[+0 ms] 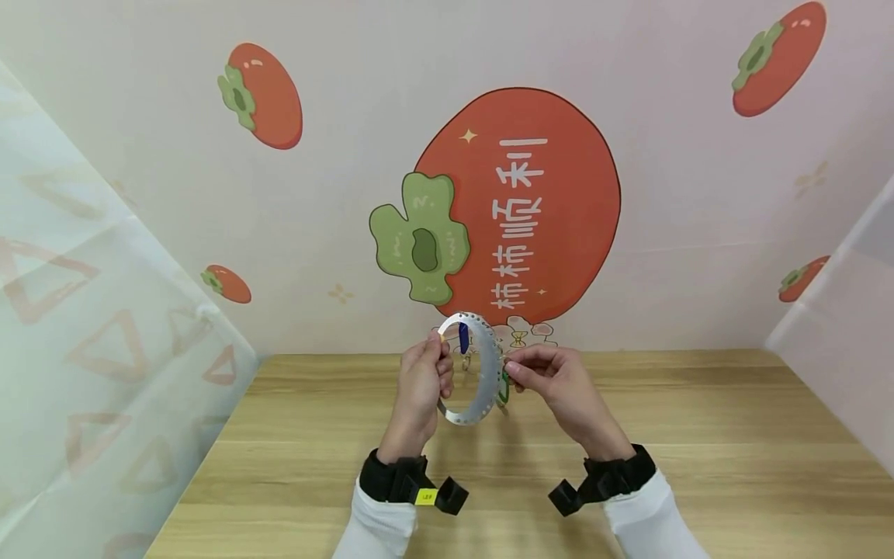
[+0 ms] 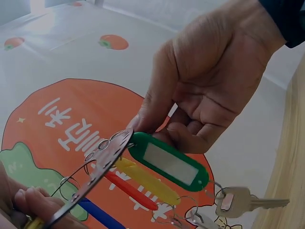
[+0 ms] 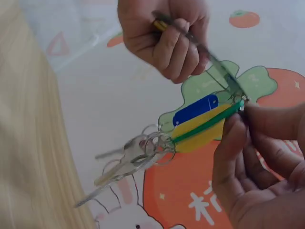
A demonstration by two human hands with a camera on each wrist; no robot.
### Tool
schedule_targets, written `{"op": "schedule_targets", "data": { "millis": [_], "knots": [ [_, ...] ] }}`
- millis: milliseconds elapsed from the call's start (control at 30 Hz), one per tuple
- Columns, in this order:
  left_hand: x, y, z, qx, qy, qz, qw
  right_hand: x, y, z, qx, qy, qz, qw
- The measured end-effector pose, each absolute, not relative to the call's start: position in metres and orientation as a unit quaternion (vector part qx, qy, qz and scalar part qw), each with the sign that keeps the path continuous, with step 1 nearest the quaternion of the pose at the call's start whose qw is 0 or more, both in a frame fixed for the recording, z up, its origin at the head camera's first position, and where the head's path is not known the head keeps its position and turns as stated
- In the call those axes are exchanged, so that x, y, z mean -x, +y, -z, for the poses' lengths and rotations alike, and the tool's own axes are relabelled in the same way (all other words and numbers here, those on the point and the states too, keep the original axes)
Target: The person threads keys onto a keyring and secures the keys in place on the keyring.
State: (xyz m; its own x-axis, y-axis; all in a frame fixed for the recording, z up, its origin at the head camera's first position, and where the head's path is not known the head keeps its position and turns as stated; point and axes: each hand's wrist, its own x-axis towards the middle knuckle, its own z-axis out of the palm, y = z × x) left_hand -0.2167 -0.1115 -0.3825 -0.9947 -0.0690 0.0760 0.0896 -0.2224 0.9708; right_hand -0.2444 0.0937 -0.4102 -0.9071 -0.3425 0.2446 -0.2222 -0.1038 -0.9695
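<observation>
A large flat metal ring (image 1: 486, 373), pierced with small holes along its edge, stands upright above the table. My left hand (image 1: 422, 380) grips its left side, fingers curled round the rim. On the opposite side my right hand (image 1: 559, 388) pinches the top end of a green key tag (image 2: 169, 162) with thumb and fingers, close against the ring's edge. Beside it hang a yellow key tag (image 2: 147, 180), a red key tag (image 2: 131, 190) and a blue key tag (image 2: 100, 214). A metal key (image 2: 238, 202) dangles from the green tag. The fingertips hide the exact fastening point.
Below the hands is a wood-grain table (image 1: 293, 466). Behind it rises a pale backdrop (image 1: 335, 194) printed with persimmons and writing, with further pale sheets at both sides. Each wrist wears a black strap with a small camera.
</observation>
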Motion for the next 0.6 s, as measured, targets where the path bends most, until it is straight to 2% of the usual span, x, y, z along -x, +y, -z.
{"op": "schedule_targets", "data": {
  "millis": [367,600],
  "knots": [
    [0.2176,-0.1105,0.3814,0.001,-0.606,0.794,0.047,0.2418,0.0889,0.4084,0.218,0.679,0.700,-0.018],
    [0.2174,-0.1109,0.3813,-0.006,-0.602,0.797,0.040,0.2383,0.0850,0.4098,0.234,0.723,0.640,-0.118]
  ]
}}
